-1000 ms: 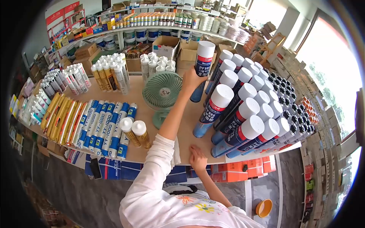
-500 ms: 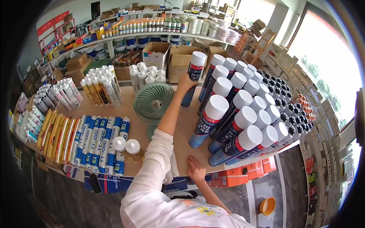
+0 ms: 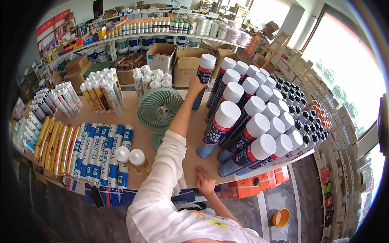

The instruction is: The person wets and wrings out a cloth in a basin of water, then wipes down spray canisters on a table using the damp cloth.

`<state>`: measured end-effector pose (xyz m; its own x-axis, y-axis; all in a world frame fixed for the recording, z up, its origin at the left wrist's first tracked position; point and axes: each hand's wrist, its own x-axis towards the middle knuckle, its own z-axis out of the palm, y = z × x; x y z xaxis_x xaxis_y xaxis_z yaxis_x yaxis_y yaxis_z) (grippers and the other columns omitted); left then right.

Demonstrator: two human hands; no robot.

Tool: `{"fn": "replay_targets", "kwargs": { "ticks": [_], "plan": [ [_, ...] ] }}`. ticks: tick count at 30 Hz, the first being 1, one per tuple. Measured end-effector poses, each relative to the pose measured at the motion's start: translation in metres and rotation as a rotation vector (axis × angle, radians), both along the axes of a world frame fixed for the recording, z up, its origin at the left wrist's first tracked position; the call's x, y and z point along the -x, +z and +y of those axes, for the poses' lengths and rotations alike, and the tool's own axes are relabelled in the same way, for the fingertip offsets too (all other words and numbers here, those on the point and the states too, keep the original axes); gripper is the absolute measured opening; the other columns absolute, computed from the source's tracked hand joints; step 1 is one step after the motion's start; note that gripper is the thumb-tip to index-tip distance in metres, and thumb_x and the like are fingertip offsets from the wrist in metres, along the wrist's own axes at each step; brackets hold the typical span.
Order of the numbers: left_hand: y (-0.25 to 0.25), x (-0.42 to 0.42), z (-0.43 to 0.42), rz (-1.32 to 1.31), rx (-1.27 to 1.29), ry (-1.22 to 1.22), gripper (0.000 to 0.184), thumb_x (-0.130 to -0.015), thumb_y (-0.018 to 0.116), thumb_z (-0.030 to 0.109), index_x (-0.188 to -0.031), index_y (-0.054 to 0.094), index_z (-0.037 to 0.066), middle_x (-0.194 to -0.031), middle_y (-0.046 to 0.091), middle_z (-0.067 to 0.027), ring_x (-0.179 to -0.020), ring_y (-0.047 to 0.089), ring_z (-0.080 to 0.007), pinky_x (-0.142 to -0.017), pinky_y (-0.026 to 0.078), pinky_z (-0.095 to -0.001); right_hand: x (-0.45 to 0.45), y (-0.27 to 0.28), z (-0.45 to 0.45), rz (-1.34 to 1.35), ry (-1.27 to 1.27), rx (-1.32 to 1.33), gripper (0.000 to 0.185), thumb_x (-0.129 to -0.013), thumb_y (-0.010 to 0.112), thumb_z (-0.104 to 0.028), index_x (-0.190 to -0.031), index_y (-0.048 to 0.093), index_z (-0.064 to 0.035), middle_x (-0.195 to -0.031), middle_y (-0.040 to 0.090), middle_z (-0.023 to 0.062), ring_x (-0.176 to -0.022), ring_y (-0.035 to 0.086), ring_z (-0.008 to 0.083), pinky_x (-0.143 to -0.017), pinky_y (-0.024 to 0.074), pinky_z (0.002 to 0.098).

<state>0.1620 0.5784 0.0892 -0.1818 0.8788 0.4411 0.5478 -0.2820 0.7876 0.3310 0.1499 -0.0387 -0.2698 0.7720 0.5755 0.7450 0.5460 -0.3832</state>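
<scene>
My left hand (image 3: 196,87) is wrapped around a tall dark-blue spray can (image 3: 204,75) with a white cap, at the table's far side. The can is nearly upright; I cannot tell whether its base touches the table. To its right stand several matching spray cans (image 3: 221,123) in close rows, with white caps, red bands and "PF" lettering. My right hand (image 3: 205,180) lies on the near edge of the table (image 3: 188,141), fingers stretched out and holding nothing. A green desk fan (image 3: 160,109) stands left of my left forearm.
Blue-and-white sausage packs (image 3: 106,154), yellow packs (image 3: 52,146) and two white-capped bottles (image 3: 137,157) lie or stand at left. Sealant cartridges (image 3: 103,91) stand behind. Black-capped cans (image 3: 298,109) fill the right. Open cardboard boxes (image 3: 188,60) sit beyond the table; a yellow bowl (image 3: 281,218) is on the floor.
The view has shifted slightly, so everything sits a little further left. My left hand still grips the spray can, and my right hand stays flat on the table edge.
</scene>
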Motion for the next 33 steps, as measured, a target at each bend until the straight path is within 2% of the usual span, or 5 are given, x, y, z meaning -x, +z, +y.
{"fn": "replay_targets", "kwargs": {
  "ticks": [18, 24, 26, 29, 33],
  "plan": [
    [0.002, -0.009, -0.008, 0.033, 0.051, -0.055, 0.075, -0.051, 0.087, 0.022, -0.107, 0.048, -0.010, -0.098, 0.064, -0.0280, -0.095, 0.063, -0.0411, -0.082, 0.052, -0.0436, 0.001, 0.005, -0.001, 0.005, 0.010, -0.019, 0.039, -0.067, 0.053, -0.001, -0.102, 0.067, -0.0081, -0.113, 0.065, 0.0070, -0.101, 0.064, 0.0238, -0.084, 0.0529, 0.0343],
    [0.032, -0.026, -0.057, 0.040, 0.063, 0.093, 0.088, -0.066, 0.080, 0.020, -0.128, 0.030, -0.015, -0.126, 0.045, -0.0329, -0.118, 0.049, -0.0399, -0.099, 0.042, -0.0440, -0.003, -0.005, 0.001, 0.001, 0.024, -0.034, 0.042, -0.066, 0.053, -0.003, -0.105, 0.066, -0.0093, -0.115, 0.063, 0.0068, -0.103, 0.063, 0.0238, -0.084, 0.0527, 0.0351],
    [0.059, -0.029, -0.098, -0.169, -0.311, 0.084, 0.073, -0.077, 0.073, 0.019, -0.130, 0.032, -0.012, -0.123, 0.050, -0.0291, -0.114, 0.053, -0.0364, -0.098, 0.044, -0.0420, -0.002, -0.007, -0.001, 0.007, 0.023, -0.028, 0.043, -0.066, 0.053, -0.004, -0.106, 0.066, -0.0096, -0.116, 0.063, 0.0068, -0.103, 0.063, 0.0240, -0.084, 0.0527, 0.0353],
    [0.086, -0.025, -0.170, -0.629, -0.450, -0.162, 0.041, -0.092, 0.058, 0.014, -0.126, 0.044, -0.005, -0.119, 0.058, -0.0181, -0.107, 0.059, -0.0198, -0.093, 0.047, -0.0302, -0.007, -0.007, -0.001, 0.002, 0.014, 0.017, 0.044, -0.066, 0.053, -0.003, -0.108, 0.065, -0.0096, -0.115, 0.063, 0.0067, -0.101, 0.063, 0.0246, -0.083, 0.0529, 0.0352],
    [0.064, -0.026, -0.271, -0.735, -0.256, -0.334, 0.052, -0.092, 0.061, 0.021, -0.133, 0.038, -0.003, -0.127, 0.052, -0.0180, -0.118, 0.051, -0.0217, -0.100, 0.041, -0.0341, -0.002, -0.004, -0.001, 0.043, 0.044, 0.018, 0.041, -0.067, 0.054, -0.002, -0.106, 0.065, -0.0089, -0.114, 0.063, 0.0065, -0.099, 0.063, 0.0255, -0.082, 0.0530, 0.0354]
  ]
}}
